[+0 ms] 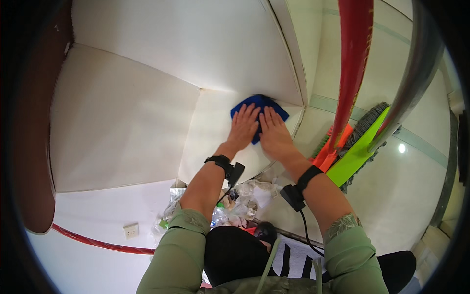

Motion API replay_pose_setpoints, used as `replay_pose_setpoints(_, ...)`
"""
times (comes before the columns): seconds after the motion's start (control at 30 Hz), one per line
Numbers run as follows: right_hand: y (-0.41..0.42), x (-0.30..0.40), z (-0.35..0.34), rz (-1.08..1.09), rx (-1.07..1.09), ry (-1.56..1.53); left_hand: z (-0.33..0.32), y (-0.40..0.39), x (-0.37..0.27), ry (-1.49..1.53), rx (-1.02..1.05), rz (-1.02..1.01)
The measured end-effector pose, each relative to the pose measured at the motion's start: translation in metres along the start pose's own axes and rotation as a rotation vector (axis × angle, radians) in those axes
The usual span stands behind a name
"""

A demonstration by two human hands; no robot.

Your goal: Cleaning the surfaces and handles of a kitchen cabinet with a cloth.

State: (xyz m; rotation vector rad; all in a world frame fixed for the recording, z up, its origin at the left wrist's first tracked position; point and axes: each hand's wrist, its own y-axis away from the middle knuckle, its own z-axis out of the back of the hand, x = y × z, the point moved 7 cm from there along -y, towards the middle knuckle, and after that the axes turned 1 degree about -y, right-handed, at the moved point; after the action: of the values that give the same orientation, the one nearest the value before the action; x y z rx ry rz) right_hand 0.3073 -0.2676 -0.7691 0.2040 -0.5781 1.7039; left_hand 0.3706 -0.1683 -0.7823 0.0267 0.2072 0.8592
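A dark blue cloth [260, 100] lies spread on a white corner shelf [211, 121], near where the shelf meets the upright white panel. Pressed flat on the cloth, my left hand [244, 126] has its fingers stretched forward. My right hand [273, 132] rests beside it on the cloth's right part, palm down. The hands are close together, thumbs near each other, and neither is closed round the cloth. Black straps with small boxes and cables sit on both wrists.
Right of the shelf, a red pole [352, 66] and a metal pole [415, 73] rise from an orange brush [330, 150] and a lime-green mop head [358, 154] on the tiled floor. Plastic bags and litter [238, 209] lie below the shelf. A socket [130, 230] is on the left wall.
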Motion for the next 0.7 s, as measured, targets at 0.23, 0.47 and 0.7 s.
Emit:
replay_pose_setpoints(0.23, 0.000, 0.017, -0.015, 0.023, 0.139, -0.203, 0.010, 0.015, 0.008, -0.052, 0.035, 0.214)
replay_pose_setpoints(0.47, 0.027, -0.010, 0.011, -0.029, 0.022, -0.098, 0.015, -0.002, -0.026, -0.028, -0.255, -0.083)
replay_pose_setpoints(0.7, 0.011, 0.008, -0.004, -0.109, 0.008, -0.057, 0.022, -0.021, 0.030, -0.035, -0.111, -0.202)
